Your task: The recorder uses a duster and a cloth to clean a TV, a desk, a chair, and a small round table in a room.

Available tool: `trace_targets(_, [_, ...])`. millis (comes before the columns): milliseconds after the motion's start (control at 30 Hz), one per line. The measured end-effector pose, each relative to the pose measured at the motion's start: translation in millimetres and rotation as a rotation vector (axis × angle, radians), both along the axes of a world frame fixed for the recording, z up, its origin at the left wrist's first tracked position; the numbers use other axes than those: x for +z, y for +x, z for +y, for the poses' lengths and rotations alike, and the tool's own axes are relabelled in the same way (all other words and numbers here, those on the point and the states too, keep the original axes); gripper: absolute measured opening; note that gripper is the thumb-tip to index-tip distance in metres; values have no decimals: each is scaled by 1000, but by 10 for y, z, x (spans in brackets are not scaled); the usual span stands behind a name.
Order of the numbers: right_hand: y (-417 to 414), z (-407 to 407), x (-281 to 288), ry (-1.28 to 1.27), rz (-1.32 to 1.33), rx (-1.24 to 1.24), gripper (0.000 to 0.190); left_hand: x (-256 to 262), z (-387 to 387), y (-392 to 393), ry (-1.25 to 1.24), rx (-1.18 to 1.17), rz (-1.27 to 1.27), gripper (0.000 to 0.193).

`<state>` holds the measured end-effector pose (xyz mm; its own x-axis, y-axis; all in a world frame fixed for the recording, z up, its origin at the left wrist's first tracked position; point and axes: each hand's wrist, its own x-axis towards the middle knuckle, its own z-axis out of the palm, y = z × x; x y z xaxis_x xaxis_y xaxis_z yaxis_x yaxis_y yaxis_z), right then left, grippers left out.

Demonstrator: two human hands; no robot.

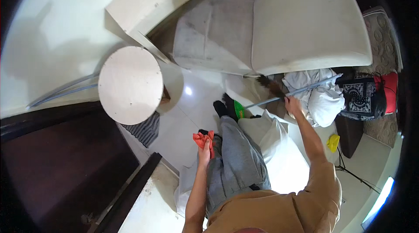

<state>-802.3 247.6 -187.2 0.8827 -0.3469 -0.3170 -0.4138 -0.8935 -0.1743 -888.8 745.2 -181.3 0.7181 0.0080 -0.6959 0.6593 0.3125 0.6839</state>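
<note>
A crumpled red cloth (pixel 203 139) is gripped in my left hand (pixel 205 154), in front of my grey trousers. My right hand (pixel 292 104) reaches out to the right, closed around the dark handle end of a brush or duster (pixel 272 87) with brown and black bristles. A long grey-blue pole (pixel 314 85) passes by that hand; whether the hand also touches it I cannot tell. White bundled fabric (pixel 324 102) lies just beyond the hand. A green item with a yellow label (pixel 239 110) is near my feet, beside the pole's lower end.
A round pale stool or table top (pixel 130 85) stands at left, over a striped grey mat (pixel 144 129). A stained light sofa (pixel 214 33) spans the top. White sacks (pixel 278 141) are beside my legs. A black patterned bag (pixel 358 97) and a dark door (pixel 65 167) flank the space.
</note>
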Motion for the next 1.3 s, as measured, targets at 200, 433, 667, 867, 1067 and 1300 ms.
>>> trace_targets(200, [-1177,-436,434,207,-290,-483,39,708,-46,374,-99,22,-112,44])
trace_targets(433, [143,-260,1370,1087,-833,-789,33,1618,-836,1458,113,-83,-612,38])
trace_targets(667, [1450,-1415,993,1191,-1212,-625,56,3649,-2988,2237,74,-235,-1170,58])
trace_targets(867, [1050,-722,752,1514,-1111,-650,56,3956,-3757,2340,554,-387,-1276,69])
trace_targets(1067, [943,22,1043,1739,-1038,-664,56,3844,-3658,2301,706,-363,-1358,71])
trace_targets(1300, [884,1000,1340,1760,-999,-714,62,3744,-2366,2284,497,-656,-1359,48])
